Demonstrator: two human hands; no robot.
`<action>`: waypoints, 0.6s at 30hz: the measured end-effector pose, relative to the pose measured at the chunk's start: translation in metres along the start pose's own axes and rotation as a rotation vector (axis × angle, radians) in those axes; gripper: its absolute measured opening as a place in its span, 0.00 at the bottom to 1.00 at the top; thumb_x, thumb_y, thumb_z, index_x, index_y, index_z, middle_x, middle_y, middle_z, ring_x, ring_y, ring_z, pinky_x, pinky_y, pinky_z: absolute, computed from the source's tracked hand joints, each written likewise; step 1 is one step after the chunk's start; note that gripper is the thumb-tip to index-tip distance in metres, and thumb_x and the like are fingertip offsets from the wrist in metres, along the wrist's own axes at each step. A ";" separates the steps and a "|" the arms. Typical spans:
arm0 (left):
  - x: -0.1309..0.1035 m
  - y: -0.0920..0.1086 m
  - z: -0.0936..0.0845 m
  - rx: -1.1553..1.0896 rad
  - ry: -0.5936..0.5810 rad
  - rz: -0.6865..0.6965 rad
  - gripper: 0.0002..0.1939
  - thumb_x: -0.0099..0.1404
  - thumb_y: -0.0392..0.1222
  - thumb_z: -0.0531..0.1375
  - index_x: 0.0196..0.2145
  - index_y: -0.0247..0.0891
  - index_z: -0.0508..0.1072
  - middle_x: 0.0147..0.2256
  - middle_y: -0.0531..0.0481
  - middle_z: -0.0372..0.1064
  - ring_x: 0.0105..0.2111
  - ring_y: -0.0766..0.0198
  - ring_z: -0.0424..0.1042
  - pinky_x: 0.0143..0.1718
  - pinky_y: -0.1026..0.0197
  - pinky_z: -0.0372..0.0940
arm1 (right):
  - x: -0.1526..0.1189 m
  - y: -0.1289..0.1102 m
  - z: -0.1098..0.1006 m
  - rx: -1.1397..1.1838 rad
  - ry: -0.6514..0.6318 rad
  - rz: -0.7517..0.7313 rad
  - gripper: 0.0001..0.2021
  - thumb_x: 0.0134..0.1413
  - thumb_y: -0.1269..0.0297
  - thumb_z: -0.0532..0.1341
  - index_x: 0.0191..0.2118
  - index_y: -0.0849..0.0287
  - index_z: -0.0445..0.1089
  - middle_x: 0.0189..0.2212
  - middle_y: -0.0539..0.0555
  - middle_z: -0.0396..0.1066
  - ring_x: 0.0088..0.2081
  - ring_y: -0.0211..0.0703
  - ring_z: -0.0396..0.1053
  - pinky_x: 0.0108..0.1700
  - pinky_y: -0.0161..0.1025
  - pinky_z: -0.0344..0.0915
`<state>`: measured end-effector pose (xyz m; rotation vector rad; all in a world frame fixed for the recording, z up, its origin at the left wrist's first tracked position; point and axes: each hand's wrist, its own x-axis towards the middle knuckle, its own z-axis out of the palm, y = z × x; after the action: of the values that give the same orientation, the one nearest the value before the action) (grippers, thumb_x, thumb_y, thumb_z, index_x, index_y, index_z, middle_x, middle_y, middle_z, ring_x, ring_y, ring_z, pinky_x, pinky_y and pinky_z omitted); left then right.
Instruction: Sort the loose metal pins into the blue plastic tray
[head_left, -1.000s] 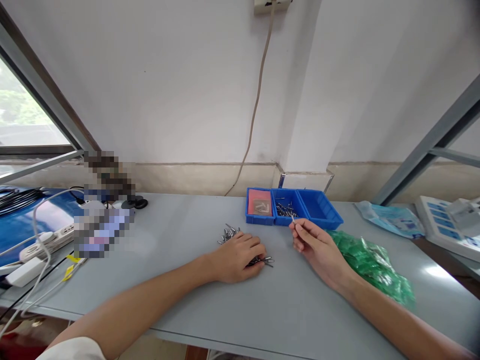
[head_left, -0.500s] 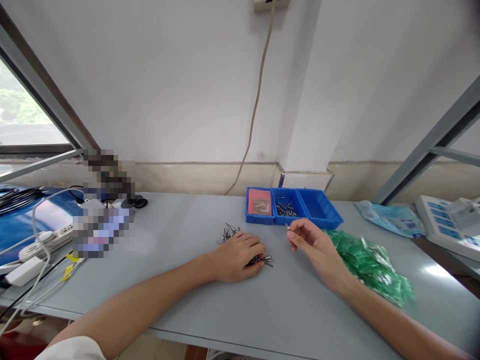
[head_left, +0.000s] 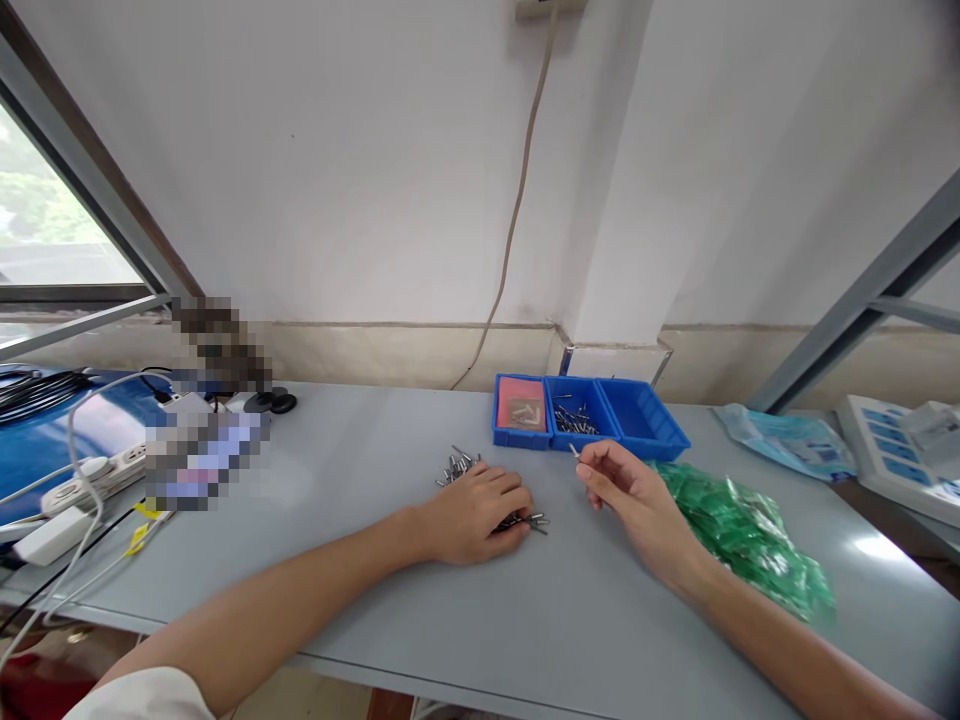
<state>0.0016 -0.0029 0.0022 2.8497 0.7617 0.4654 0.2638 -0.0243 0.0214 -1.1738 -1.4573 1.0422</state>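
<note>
My left hand [head_left: 476,512] rests on a pile of small metal pins [head_left: 459,465], rivet-like in shape, on the grey table. Its fingers curl down over them, and several pins stick out between thumb and forefinger; the rest under the palm are hidden. My right hand [head_left: 619,480] is raised to the right of the pile, in front of the blue compartment box [head_left: 652,445]. Thumb and forefinger pinch one slim metal pin [head_left: 574,452], its tip pointing up and left. More pins [head_left: 576,421] lie in the box's middle compartment.
The box's left compartment holds a reddish sheet [head_left: 516,392] and a small clear packet. Green plastic bags [head_left: 750,535] lie beside my right forearm. A light blue packet [head_left: 787,440] is farther right. Power strips [head_left: 97,480] and cables crowd the left end.
The pin in my right fingertips now shows more of its length and points more upward. My left hand stays on the pile. The view has shifted slightly.
</note>
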 end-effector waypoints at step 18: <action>0.000 0.001 -0.002 -0.002 -0.002 0.002 0.05 0.76 0.44 0.59 0.45 0.41 0.68 0.42 0.49 0.70 0.42 0.58 0.70 0.46 0.56 0.57 | 0.000 0.008 -0.001 0.061 -0.043 0.072 0.18 0.66 0.42 0.64 0.43 0.54 0.76 0.31 0.50 0.68 0.30 0.40 0.62 0.38 0.40 0.63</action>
<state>0.0012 -0.0035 0.0039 2.8487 0.7583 0.4637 0.2657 -0.0230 0.0139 -1.1740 -1.4157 1.1591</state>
